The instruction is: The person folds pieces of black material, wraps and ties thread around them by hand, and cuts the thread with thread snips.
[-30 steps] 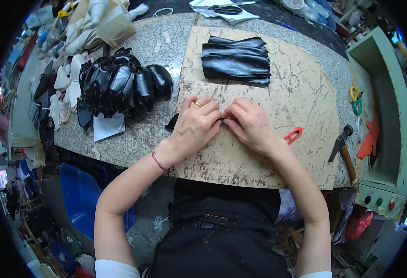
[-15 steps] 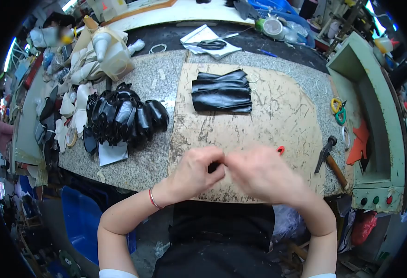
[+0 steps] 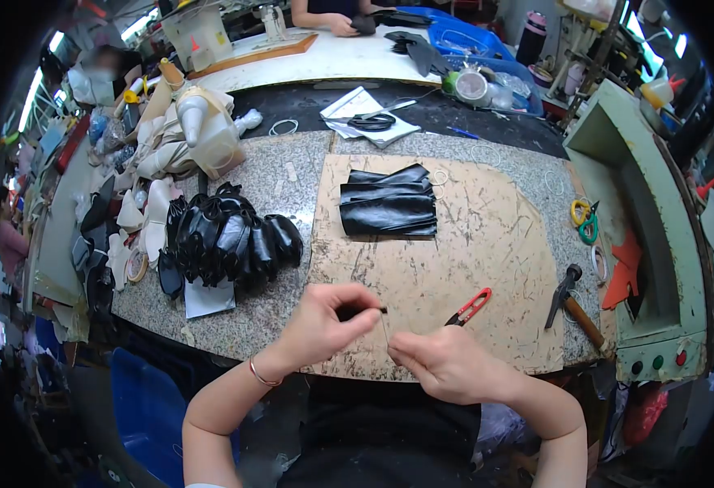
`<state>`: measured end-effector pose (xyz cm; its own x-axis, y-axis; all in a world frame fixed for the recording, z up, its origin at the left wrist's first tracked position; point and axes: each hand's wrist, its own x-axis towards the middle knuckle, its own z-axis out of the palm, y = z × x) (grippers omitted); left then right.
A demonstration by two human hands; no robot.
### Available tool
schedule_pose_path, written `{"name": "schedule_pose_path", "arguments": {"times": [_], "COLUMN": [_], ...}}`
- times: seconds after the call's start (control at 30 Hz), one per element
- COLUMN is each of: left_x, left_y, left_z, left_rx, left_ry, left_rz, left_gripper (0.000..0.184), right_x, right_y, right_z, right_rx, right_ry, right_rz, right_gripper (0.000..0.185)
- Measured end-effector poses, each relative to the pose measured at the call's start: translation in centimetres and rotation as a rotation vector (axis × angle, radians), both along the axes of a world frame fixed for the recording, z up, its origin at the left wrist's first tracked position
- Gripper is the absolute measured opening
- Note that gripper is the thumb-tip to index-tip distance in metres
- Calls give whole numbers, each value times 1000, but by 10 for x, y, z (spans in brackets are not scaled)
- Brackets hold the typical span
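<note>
Near the front edge of the cutting board, my left hand pinches a small black piece that pokes out past its fingertips. Most of that piece is hidden by the fingers. Lower and to the right, my right hand is closed on a thin thread running up to the black piece. Red-handled thread snips lie on the board just beyond my right hand. A stack of shiny black strips rests farther back on the board.
Gathered black pieces are heaped at left. A hammer, yellow-green scissors and a green metal cabinet are at right. Black scissors lie on papers behind. Across the white table, a person's hand holds a dark piece.
The view has tilted up, showing the far table. My hands, close together before, are now apart with a thread between them; my right hand has moved down and right.
</note>
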<state>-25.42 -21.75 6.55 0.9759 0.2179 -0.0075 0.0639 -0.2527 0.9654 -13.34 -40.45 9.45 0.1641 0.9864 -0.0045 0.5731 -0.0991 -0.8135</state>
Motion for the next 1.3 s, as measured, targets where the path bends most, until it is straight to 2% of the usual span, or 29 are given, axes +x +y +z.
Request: {"name": "schedule_pose_path", "arguments": {"times": [0.07,0.1,0.17,0.2,0.23,0.27,0.33,0.37,0.47,0.5,0.53,0.6,0.67,0.7,0.73,0.8,0.83,0.87,0.93,0.97,1.0,1.07,1.1,1.13,1.2,1.23,1.3], "left_x": [-1,-3,-3,-3,0,0,-6,-4,-1,-2,-1,7,-1,0,2,4,-1,-1,5,5,2,0,3,6,2,0,5], "left_y": [5,0,-10,-12,-5,5,-5,-12,4,1,-6,-8,4,-4,-9,-5,2,-1,-10,-7,3,-9,-16,-12,1,-10,-24], "left_z": [10,13,10,5,13,14,24,17,31,37,34,20,39,39,28,28,36,40,19,18,28,31,23,12,21,25,8], "left_rx": [-352,-334,20,103,27,-303,-40,147,-122,-9,186,213,-121,63,216,-10,-275,36,360,164,-227,58,180,168,-396,-421,95], "left_ry": [59,112,44,14,237,207,0,-20,163,-19,-27,-44,42,-78,-76,116,143,-30,-109,-16,136,-27,-94,-54,111,87,17], "left_rz": [14,-108,-236,-202,-99,-50,-249,-296,-55,-186,-274,-43,-147,-288,-296,0,-62,-248,-160,18,8,-286,-210,-32,32,-95,-196], "left_gripper": [13,12,12,13,15,16,14,12,12,11,10,10,12,11,8,12,13,12,12,13,14,13,12,12,12,11,12], "right_x": [4,12,7,5,1,6,13,11,-6,0,7,-10,-5,2,6,-7,-2,3,-3,-6,-5,-3,0,0,-1,10,14], "right_y": [3,7,4,3,0,1,3,2,-1,2,4,-2,0,0,-1,-2,0,0,-3,-3,-2,-4,-4,-4,-6,-5,-10], "right_z": [-24,-31,-28,-22,-4,-5,-10,-8,1,-7,-10,4,1,-4,-6,3,-4,-12,0,3,0,-9,-10,-8,-3,-15,-10], "right_rx": [18,8,71,104,-12,-22,-38,-44,-26,26,83,51,46,82,110,65,69,68,52,47,65,86,90,52,-7,-40,-8], "right_ry": [121,236,63,-23,60,95,173,57,-29,112,107,22,7,46,77,-42,31,103,-9,-57,-27,28,48,41,32,119,52], "right_rz": [-19,-28,-73,-90,5,-19,-85,-92,-34,-82,-95,-64,-51,-81,-95,-64,-87,-113,-98,-85,-105,-154,-158,-117,-73,-80,-11], "right_gripper": [10,11,12,13,14,15,16,17,20,18,17,15,13,13,12,13,13,13,14,15,15,16,16,15,15,13,10]}}
